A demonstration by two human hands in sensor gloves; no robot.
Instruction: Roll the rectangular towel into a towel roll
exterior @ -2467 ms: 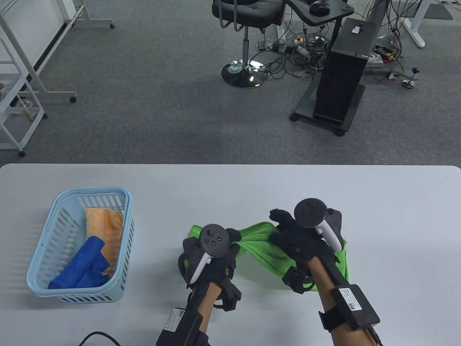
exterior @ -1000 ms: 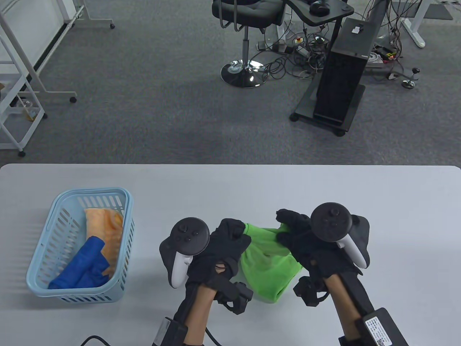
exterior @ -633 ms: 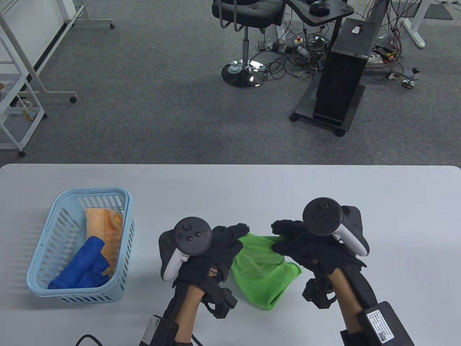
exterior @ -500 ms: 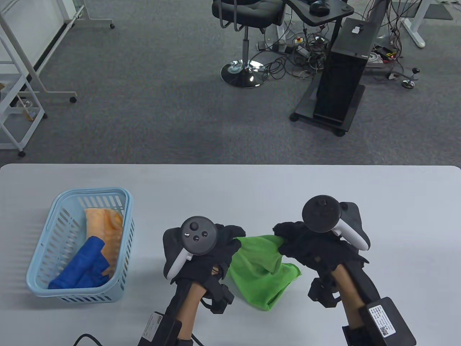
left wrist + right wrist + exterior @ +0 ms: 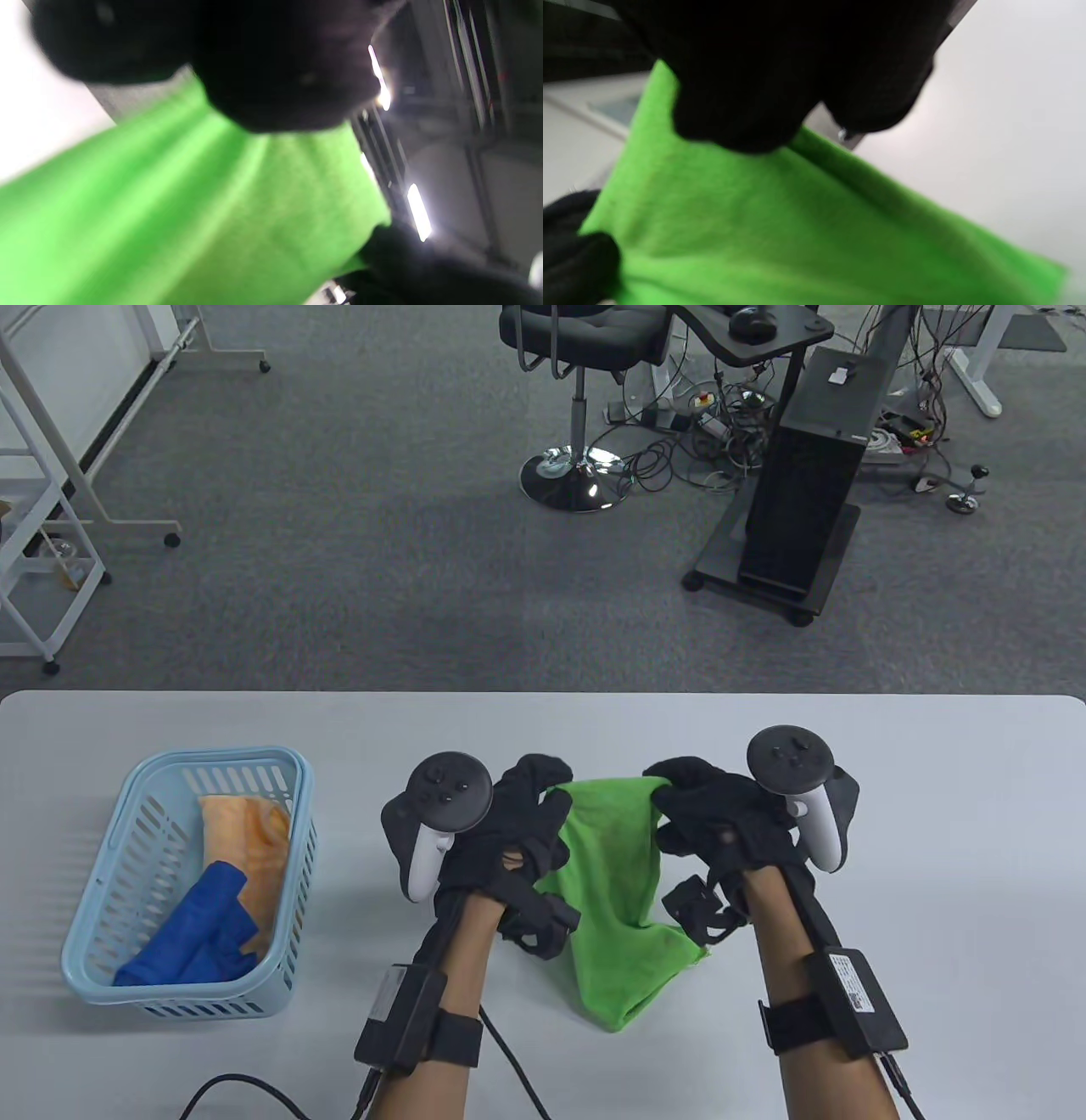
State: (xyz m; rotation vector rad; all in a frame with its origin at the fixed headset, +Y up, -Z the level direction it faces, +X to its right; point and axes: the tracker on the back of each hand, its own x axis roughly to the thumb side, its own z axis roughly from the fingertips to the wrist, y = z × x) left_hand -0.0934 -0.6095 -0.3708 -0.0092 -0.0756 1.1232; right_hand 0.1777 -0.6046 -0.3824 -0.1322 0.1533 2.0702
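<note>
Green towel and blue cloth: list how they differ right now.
The bright green terry towel is held up by its top edge, the left hand and right hand each gripping a corner; the dark blue cloth lies untouched. The green towel hangs spread out over the white table; the blue cloth sits bunched inside the light blue plastic basket. Both are soft fabric.

Table view: sharp, evenly bright, diffuse overhead light; soft short shadows beside the basket (image 5: 288, 848) and under the green towel (image 5: 611, 891); slight bowing at the edges. Left wrist view: heavily blurred, overexposed white at left, glaring streaks at right, possibly ceiling lights; gloved fingers (image 5: 280, 63) a featureless black mass. Right wrist view: motion-blurred, soft focus, pale washed-out background.
</note>
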